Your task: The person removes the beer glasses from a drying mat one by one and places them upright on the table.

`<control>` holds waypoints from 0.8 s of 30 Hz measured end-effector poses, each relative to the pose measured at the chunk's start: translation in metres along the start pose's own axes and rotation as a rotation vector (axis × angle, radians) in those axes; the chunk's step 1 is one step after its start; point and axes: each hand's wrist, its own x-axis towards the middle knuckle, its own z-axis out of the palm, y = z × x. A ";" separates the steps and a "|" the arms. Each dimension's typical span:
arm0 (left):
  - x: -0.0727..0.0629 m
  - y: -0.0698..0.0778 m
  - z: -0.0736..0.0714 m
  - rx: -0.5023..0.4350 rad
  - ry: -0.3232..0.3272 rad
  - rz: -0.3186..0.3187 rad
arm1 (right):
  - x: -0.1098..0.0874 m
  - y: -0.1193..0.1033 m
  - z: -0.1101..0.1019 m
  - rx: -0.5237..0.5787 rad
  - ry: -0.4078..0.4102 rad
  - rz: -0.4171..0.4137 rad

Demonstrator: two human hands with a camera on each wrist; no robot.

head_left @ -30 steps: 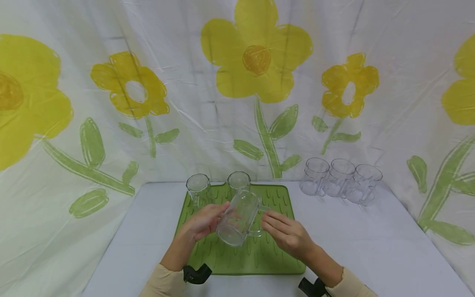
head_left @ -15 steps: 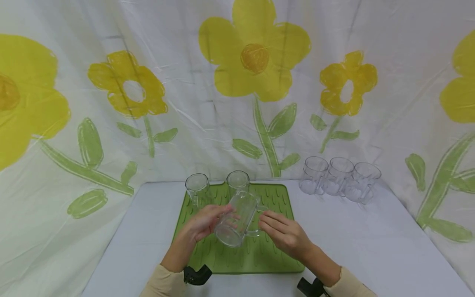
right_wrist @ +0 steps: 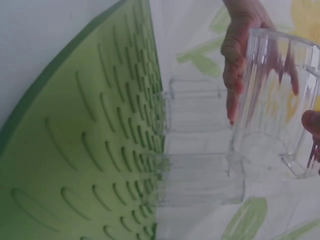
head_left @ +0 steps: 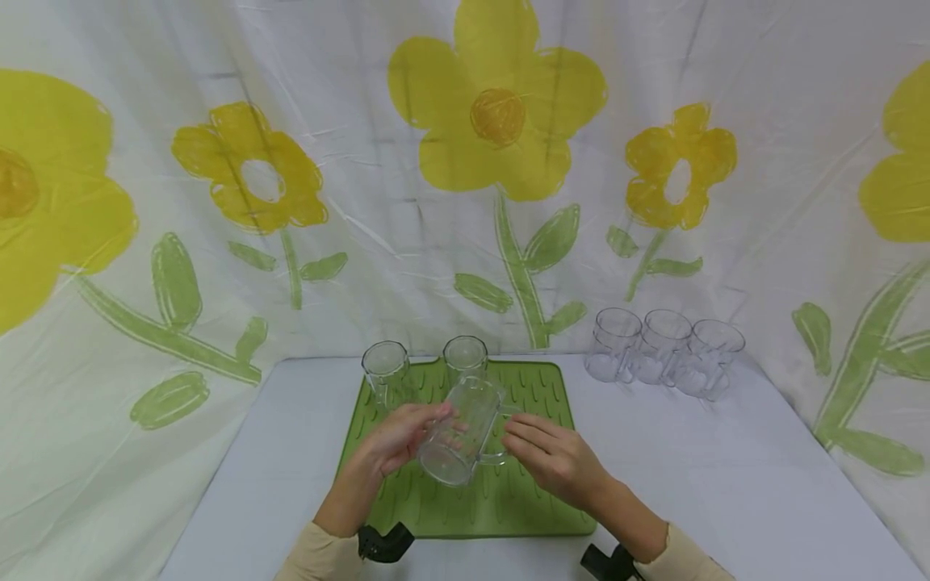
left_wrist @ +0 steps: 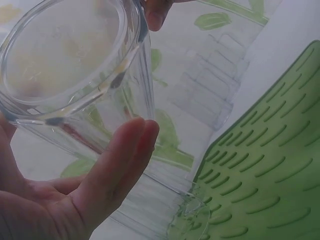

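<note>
A clear glass mug (head_left: pixel 472 415) is held tilted above the green ridged mat (head_left: pixel 508 508), its handle (head_left: pixel 493 459) facing right. From the left side, my left hand (head_left: pixel 395 440) grips the mug's body between thumb and fingers. My right hand (head_left: pixel 555 461) holds the handle, with the fingers curled at it. In the left wrist view one round end of the mug (left_wrist: pixel 65 55) fills the upper left, and the fingers (left_wrist: pixel 125 155) lie along its side. The right wrist view has the mug (right_wrist: pixel 270 105) with the right thumb (right_wrist: pixel 312 122) by its handle.
Two glass mugs, one at the left (head_left: pixel 387 367) and one nearer the middle (head_left: pixel 465 355), stand on the mat's back part. Three more mugs (head_left: pixel 664 347) are lined up at the back right of the white table (head_left: pixel 690 492). Behind hangs a flowered cloth (head_left: pixel 407 266).
The held mug and my right hand have shifted slightly left and down in the head view. Both hands keep their hold. The standing mugs have not moved.
</note>
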 end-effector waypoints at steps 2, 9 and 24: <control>0.000 -0.001 0.000 -0.005 0.004 0.001 | 0.001 0.000 -0.001 0.002 -0.025 0.012; -0.002 0.001 0.000 0.001 0.016 0.033 | 0.001 -0.001 -0.006 0.063 -0.144 0.076; -0.006 0.006 0.015 0.115 0.306 0.115 | 0.005 0.004 -0.006 0.317 -0.127 0.294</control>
